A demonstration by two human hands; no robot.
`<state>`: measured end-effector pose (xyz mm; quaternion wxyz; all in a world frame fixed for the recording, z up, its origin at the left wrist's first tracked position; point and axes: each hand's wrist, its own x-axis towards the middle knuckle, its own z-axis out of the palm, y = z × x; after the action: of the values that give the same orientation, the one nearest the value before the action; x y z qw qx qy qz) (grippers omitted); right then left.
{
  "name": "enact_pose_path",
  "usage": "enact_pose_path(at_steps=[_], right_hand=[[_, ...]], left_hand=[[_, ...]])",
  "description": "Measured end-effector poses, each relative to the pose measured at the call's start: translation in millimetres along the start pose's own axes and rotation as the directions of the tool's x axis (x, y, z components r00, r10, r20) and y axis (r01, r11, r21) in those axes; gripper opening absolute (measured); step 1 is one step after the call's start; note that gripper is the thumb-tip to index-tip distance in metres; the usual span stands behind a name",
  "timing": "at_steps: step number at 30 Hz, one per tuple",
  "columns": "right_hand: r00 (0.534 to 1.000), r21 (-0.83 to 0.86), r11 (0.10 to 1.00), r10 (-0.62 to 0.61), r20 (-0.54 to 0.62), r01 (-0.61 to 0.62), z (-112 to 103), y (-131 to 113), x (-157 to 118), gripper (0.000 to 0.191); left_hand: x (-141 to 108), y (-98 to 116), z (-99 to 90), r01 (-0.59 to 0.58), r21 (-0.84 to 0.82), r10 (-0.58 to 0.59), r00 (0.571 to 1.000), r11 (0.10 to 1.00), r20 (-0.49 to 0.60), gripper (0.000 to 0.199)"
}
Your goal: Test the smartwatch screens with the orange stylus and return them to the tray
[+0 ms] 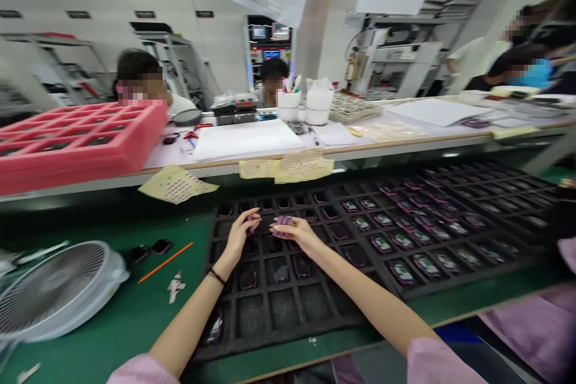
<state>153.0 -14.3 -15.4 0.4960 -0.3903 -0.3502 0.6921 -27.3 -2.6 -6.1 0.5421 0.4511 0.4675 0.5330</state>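
Note:
My right hand [297,231] is closed around a small stack of purple watch-case frames [283,225]. Facing it, my left hand [242,231] pinches a single purple frame [252,227], with a narrow gap between the two hands. Both are held over a black foam tray [283,306]. Many of its pockets hold dark, glossy, squarish pieces such as the watch screen [279,269]; several front pockets hold nothing. Fine detail of the held frames is hidden by my fingers.
Another black tray with green-and-silver watch parts [402,271] adjoins on the right. Left are a round fan [67,294], an orange stick [165,262] and two dark pieces [150,249]. A raised shelf [387,145] carries a pink foam tray [135,150]; co-workers sit beyond.

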Motion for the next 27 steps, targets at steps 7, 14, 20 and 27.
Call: enact_pose_path(at_steps=[7,14,20,27], right_hand=[[1.0,-0.069,0.998,-0.007,0.014,0.008,7,0,-1,0.041],[0.998,-0.053,0.998,-0.014,0.067,0.018,22,0,11,0.041],[0.994,-0.063,0.998,-0.013,0.106,0.02,31,6,18,0.038],[0.986,-0.104,0.995,0.028,0.167,-0.011,33,4,22,0.039]], left_hand=[[-7,7,-39.1,-0.312,0.561,0.352,0.935,0.767,0.038,0.038],[-2,-7,-67.3,-0.265,0.736,0.339,0.939,0.622,0.052,0.038],[10,-17,-70.4,-0.27,0.747,0.325,0.943,0.607,0.077,0.038],[2,-3,-61.8,-0.374,0.724,0.344,0.918,0.579,0.199,0.051]])
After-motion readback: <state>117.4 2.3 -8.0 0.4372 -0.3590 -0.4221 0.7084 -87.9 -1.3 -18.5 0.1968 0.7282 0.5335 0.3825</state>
